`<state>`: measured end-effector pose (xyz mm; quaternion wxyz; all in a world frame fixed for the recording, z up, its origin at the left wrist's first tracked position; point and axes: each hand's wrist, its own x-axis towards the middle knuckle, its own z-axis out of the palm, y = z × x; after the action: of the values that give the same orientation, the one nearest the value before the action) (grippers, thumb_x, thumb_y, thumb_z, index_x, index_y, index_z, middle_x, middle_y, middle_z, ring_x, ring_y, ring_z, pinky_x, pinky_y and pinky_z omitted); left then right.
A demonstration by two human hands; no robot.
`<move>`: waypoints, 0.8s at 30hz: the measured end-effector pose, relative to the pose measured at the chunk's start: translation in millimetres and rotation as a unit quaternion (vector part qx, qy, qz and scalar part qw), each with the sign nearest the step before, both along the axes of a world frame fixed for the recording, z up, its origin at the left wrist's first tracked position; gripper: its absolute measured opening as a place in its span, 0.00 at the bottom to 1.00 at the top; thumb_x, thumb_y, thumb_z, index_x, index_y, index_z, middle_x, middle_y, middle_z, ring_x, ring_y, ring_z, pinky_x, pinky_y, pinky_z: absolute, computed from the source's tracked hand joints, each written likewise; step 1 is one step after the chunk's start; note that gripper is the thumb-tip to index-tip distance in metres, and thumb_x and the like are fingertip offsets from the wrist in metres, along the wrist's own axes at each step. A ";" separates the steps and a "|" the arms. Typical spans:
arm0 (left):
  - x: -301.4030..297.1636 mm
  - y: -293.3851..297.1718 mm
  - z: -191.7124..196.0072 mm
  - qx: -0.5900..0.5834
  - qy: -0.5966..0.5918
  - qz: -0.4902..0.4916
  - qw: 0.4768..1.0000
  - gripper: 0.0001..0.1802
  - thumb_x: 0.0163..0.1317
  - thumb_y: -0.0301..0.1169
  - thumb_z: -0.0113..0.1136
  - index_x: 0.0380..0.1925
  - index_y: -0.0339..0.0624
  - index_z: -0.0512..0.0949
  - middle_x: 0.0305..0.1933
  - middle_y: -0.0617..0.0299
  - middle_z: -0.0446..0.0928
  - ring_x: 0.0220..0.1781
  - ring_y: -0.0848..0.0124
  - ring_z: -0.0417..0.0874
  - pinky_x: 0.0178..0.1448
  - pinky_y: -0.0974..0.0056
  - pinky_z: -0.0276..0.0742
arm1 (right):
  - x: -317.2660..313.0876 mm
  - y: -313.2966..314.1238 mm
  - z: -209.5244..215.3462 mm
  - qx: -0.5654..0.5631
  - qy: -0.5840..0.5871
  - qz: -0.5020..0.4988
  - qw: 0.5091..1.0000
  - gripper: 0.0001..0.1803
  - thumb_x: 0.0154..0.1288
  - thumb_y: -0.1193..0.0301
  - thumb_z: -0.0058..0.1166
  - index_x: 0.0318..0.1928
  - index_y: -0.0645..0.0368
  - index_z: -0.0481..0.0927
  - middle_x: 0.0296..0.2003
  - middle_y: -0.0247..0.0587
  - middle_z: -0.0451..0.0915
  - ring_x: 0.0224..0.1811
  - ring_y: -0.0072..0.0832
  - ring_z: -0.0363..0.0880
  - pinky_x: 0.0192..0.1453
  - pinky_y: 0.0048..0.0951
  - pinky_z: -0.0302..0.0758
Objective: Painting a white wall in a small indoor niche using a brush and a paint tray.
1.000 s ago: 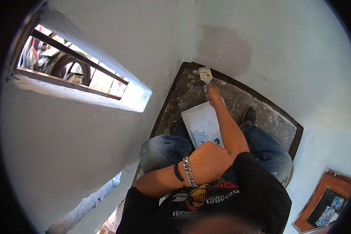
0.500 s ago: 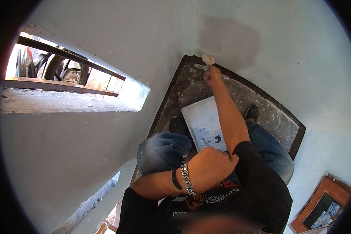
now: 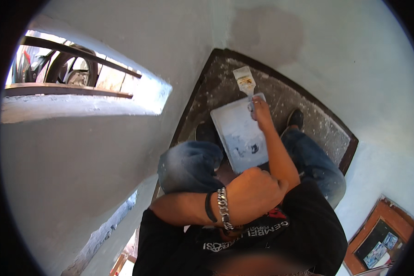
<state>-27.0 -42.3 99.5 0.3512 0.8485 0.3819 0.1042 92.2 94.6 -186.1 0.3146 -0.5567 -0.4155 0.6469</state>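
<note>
My right hand is closed round the handle of a flat paintbrush, whose pale, paint-coated bristles point away from me. Below that hand is a whitish paint tray, streaked with grey-blue and marked by a dark patch; the hand overlaps its far right corner. Whether the brush touches the tray, I cannot tell. My left hand is closed in front of my chest, against my right forearm near the elbow. Its fingers curl out of sight, hiding whatever they may hold. A chain bracelet and a dark band circle the left wrist.
Pale walls meet in a corner ahead; a damp-looking dark patch marks the right one. The speckled floor has a dark border. Left is a barred opening with a wheel beyond. A wooden frame stands lower right.
My right hand has drawn back from the wall's foot toward me, bringing the paintbrush over the floor beside the tray. My left hand stays closed, shifted slightly.
</note>
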 end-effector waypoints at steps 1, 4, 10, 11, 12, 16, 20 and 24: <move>5.3 -5.1 -1.1 0.019 0.004 -0.010 1.000 0.10 0.46 0.30 0.58 0.28 0.38 0.72 0.22 0.60 0.76 0.25 0.67 0.81 0.27 0.66 0.74 | 18.3 -5.8 -5.5 0.096 -0.087 0.056 0.990 0.11 0.68 0.64 0.42 0.40 0.58 0.73 0.21 0.34 0.70 0.14 0.17 0.60 0.18 0.21 0.58; 19.9 -28.0 -6.4 0.034 0.008 -0.033 0.999 0.08 0.47 0.31 0.57 0.25 0.39 0.72 0.20 0.60 0.76 0.23 0.68 0.80 0.26 0.67 0.74 | 59.7 -15.5 -13.9 -0.011 -0.147 0.139 0.979 0.14 0.66 0.62 0.43 0.42 0.60 0.74 0.25 0.44 0.77 0.20 0.30 0.73 0.26 0.30 0.69; 34.1 -38.3 -26.4 0.045 -0.015 -0.030 0.998 0.08 0.46 0.31 0.56 0.24 0.39 0.73 0.18 0.59 0.76 0.23 0.67 0.81 0.26 0.65 0.73 | 97.7 -53.1 -54.3 0.078 -0.396 0.276 0.872 0.21 0.62 0.59 0.46 0.49 0.61 0.73 0.40 0.62 0.78 0.47 0.56 0.75 0.51 0.47 0.70; 34.0 -38.2 -33.2 0.054 -0.010 -0.016 0.998 0.08 0.45 0.31 0.56 0.24 0.38 0.74 0.18 0.59 0.76 0.23 0.66 0.81 0.26 0.64 0.73 | 89.6 -62.2 -46.7 0.079 -0.395 0.278 0.872 0.21 0.62 0.59 0.46 0.49 0.61 0.73 0.40 0.62 0.78 0.47 0.56 0.75 0.51 0.47 0.70; 31.8 -38.0 -37.2 0.075 -0.009 -0.005 0.997 0.08 0.45 0.30 0.56 0.23 0.37 0.74 0.18 0.58 0.76 0.23 0.65 0.81 0.26 0.63 0.74 | 81.1 -71.0 -38.7 0.076 -0.418 0.289 0.858 0.21 0.61 0.59 0.47 0.49 0.61 0.73 0.40 0.61 0.78 0.46 0.55 0.76 0.50 0.46 0.71; 37.0 -38.0 -42.7 0.077 0.014 -0.018 0.997 0.08 0.44 0.29 0.56 0.24 0.36 0.74 0.19 0.57 0.77 0.24 0.64 0.81 0.26 0.63 0.74 | 72.2 -75.2 -37.6 0.061 -0.464 0.294 0.833 0.22 0.60 0.58 0.49 0.48 0.62 0.73 0.41 0.61 0.78 0.47 0.55 0.76 0.51 0.46 0.71; 35.1 -37.5 -41.9 0.054 0.023 -0.036 0.998 0.08 0.44 0.28 0.56 0.25 0.35 0.74 0.19 0.56 0.77 0.24 0.64 0.82 0.25 0.62 0.74 | 59.3 -75.6 -46.8 0.039 -0.490 0.262 0.831 0.21 0.60 0.59 0.48 0.45 0.64 0.73 0.40 0.63 0.77 0.46 0.55 0.76 0.52 0.47 0.71; 31.9 -31.1 -39.1 0.066 0.012 -0.042 0.997 0.07 0.45 0.28 0.56 0.24 0.35 0.74 0.19 0.56 0.77 0.24 0.63 0.82 0.26 0.62 0.75 | 74.5 -76.5 -62.2 0.032 -0.491 0.274 0.826 0.20 0.60 0.60 0.48 0.42 0.66 0.73 0.41 0.66 0.76 0.47 0.57 0.75 0.53 0.47 0.70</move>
<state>4.9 -73.4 60.5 0.2937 0.8865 0.3422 0.1038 166.6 18.1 -248.3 -0.1039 -0.6536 -0.6712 0.3339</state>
